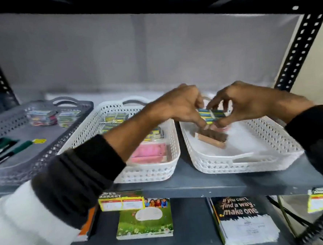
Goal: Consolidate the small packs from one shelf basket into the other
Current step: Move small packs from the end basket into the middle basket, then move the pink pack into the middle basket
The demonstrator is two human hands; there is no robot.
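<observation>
Two white perforated baskets stand side by side on the grey shelf. Over the right basket [272, 149], my left hand [182, 106] and my right hand [246, 102] together pinch a small stack of blue, green and yellow packs [210, 115]. Under the packs, a brown block [212, 138] lies on the basket floor. The middle basket [93, 126] holds more small yellow-green packs [115, 119] at the back and pink packets [149, 153] at the front. My left forearm crosses over it and hides part of its contents.
A grey basket [14, 169] at the left holds bundles of small packs [43, 116] and green pens [9, 148]. Black shelf uprights flank the bay. On the shelf below lie notebooks [144, 220] and price tags [122, 202].
</observation>
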